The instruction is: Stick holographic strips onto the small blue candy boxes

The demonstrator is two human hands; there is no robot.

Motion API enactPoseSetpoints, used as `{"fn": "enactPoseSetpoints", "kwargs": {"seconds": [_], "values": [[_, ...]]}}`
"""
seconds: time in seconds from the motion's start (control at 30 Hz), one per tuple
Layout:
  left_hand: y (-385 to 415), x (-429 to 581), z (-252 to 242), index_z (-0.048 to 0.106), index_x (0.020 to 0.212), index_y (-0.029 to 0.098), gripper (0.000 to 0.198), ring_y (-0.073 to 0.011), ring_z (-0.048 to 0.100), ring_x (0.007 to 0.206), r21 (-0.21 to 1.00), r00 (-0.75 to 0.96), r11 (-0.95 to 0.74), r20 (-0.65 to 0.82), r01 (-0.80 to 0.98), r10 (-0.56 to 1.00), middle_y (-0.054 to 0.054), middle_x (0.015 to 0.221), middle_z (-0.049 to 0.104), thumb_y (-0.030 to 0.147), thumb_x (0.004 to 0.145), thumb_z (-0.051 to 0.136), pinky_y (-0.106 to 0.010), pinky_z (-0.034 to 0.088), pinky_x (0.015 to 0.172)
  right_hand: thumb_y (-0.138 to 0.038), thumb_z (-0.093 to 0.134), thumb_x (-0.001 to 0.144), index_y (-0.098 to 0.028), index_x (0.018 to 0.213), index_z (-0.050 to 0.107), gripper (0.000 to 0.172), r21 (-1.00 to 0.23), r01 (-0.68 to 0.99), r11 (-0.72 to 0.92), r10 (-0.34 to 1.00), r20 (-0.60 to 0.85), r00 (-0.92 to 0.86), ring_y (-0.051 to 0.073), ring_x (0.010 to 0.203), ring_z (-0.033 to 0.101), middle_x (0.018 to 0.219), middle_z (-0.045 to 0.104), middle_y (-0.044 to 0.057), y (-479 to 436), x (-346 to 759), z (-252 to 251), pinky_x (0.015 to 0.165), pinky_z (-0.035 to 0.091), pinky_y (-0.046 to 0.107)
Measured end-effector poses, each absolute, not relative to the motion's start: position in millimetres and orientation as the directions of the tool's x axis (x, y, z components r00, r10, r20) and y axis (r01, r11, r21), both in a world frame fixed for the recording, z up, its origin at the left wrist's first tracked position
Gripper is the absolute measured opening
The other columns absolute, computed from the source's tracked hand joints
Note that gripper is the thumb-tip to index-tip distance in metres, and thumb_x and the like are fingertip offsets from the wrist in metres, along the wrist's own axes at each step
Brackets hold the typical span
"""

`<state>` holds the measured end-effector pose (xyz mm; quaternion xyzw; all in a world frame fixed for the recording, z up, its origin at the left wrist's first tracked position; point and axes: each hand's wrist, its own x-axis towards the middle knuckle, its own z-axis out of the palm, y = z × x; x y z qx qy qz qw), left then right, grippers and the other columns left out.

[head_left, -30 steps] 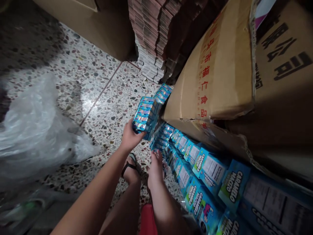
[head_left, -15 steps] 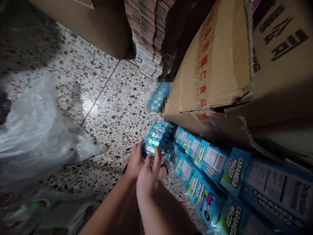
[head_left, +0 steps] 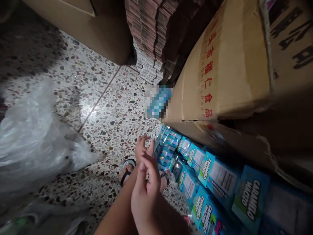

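Note:
A wrapped pack of shiny blue boxes (head_left: 168,148) stands on the floor at the end of the rows of blue caramel boxes (head_left: 189,182). Close to its left side is my left hand (head_left: 143,148), its fingers loosely bent and apart, grasping nothing; I cannot tell whether the fingertips touch the wrap. My right hand (head_left: 146,186) is nearer to me, palm turned inward, with its thumb and fingers stretched out and nothing between them. It overlaps part of the left wrist in view.
A large cardboard carton (head_left: 195,98) rises along the right, above the boxes. Flattened cardboard (head_left: 149,39) is stacked at the back. Crumpled clear plastic (head_left: 41,137) lies on the speckled floor (head_left: 117,111) at left. A pixelated blue patch (head_left: 158,101) lies beyond the pack.
The pack has shifted right, up against the ends of the box rows. My left hand has come away from its near end to its left side, and my right hand has drawn back slightly.

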<state>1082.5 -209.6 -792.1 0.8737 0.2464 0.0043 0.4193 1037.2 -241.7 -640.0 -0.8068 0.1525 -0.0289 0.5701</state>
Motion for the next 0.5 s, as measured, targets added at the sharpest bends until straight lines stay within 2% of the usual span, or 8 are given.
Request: {"fn": "enactPoseSetpoints", "kwargs": {"seconds": [0.07,0.13,0.2,0.27,0.37,0.43,0.5], "values": [[-202.3,1128.5,-805.4,0.067,0.104,0.017,0.033,-0.0287,0.058,0.114,0.720,0.866,-0.553,-0.136,0.420,0.481,-0.015,0.112,0.063,0.043,0.091,0.052,-0.044,0.045,0.104,-0.015,0.046,0.098,-0.024,0.118,0.065,0.028,-0.933,-0.213,-0.288,-0.241,-0.145,0.960,0.018,0.113,0.066,0.117,0.071,0.007,-245.5,1040.8,-639.2,0.096,0.056,0.035],[-201.1,1178.8,-817.1,0.062,0.118,0.014,0.042,-0.0296,0.055,0.120,0.705,0.871,-0.585,-0.096,0.401,0.482,-0.017,0.117,0.061,0.042,0.088,0.056,-0.043,0.041,0.109,-0.014,0.047,0.097,-0.025,0.119,0.065,0.030,-0.934,-0.188,-0.302,-0.184,-0.137,0.973,0.018,0.113,0.066,0.116,0.071,0.006,-247.4,1038.7,-640.7,0.100,0.054,0.036],[-205.8,1225.3,-826.8,0.047,0.140,0.010,0.067,-0.0324,0.047,0.131,0.632,0.898,-0.670,-0.100,0.389,0.427,-0.022,0.136,0.052,0.040,0.082,0.064,-0.044,0.037,0.112,-0.015,0.047,0.097,-0.026,0.117,0.066,0.030,-0.930,-0.176,-0.322,-0.188,-0.120,0.975,0.020,0.116,0.065,0.119,0.071,0.006,-247.9,1032.9,-644.8,0.101,0.053,0.038],[-212.2,1258.9,-834.7,0.032,0.152,0.016,0.087,-0.0358,0.032,0.142,0.517,0.930,-0.773,-0.225,0.368,0.292,-0.020,0.153,0.036,0.044,0.078,0.069,-0.051,0.031,0.116,-0.018,0.047,0.098,-0.026,0.117,0.067,0.029,-0.915,-0.219,-0.337,-0.247,-0.139,0.959,0.021,0.121,0.063,0.127,0.067,0.007,-248.0,1027.6,-649.7,0.101,0.053,0.038],[-216.5,1276.6,-843.4,0.015,0.157,0.033,0.105,-0.0430,0.012,0.149,0.358,0.873,-0.859,-0.450,0.367,0.186,-0.009,0.166,0.012,0.052,0.072,0.073,-0.064,0.026,0.113,-0.024,0.049,0.099,-0.024,0.124,0.064,0.029,-0.889,-0.323,-0.324,-0.301,-0.227,0.926,0.022,0.124,0.061,0.135,0.062,0.009,-249.5,1027.0,-654.0,0.099,0.055,0.035],[-215.6,1273.5,-846.7,0.010,0.157,0.037,0.110,-0.0464,0.012,0.148,0.285,0.858,-0.886,-0.471,0.367,0.204,-0.009,0.165,0.015,0.053,0.069,0.074,-0.068,0.025,0.111,-0.027,0.047,0.100,-0.023,0.125,0.064,0.030,-0.891,-0.338,-0.304,-0.304,-0.246,0.920,0.021,0.123,0.062,0.134,0.063,0.010,-252.0,1032.0,-654.2,0.097,0.056,0.034],[-214.7,1268.1,-848.0,0.013,0.157,0.034,0.106,-0.0459,0.028,0.142,0.236,0.879,-0.904,-0.413,0.356,0.238,-0.017,0.154,0.033,0.049,0.071,0.073,-0.069,0.023,0.110,-0.026,0.045,0.100,-0.023,0.122,0.066,0.031,-0.896,-0.328,-0.299,-0.287,-0.243,0.926,0.021,0.123,0.062,0.132,0.064,0.009,-256.0,1039.2,-653.1,0.097,0.056,0.034]]}}
